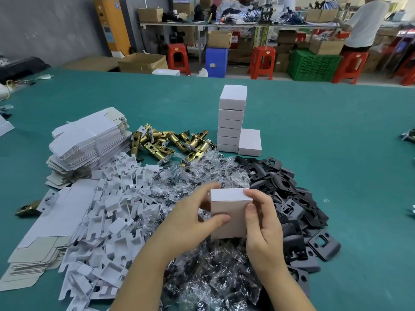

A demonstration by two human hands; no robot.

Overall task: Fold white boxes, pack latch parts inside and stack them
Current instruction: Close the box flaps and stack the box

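Currently both hands grip closed white box [229,212] above clear-bagged parts [202,176] at near centre; left hand [193,218] w/ thumb on front face, right hand [261,223] pinching right edge. Far centre: stack of boxes [231,122] on green table [325,135]; brass latches [166,142] left of it; flat box blanks [89,142] far left; black plates [292,198] right.

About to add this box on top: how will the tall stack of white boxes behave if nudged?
The tall stack is narrow and several boxes high, so it probably tips easily. Its boxes sit slightly offset, so they may slide apart. The short box beside its base may brace only that side.
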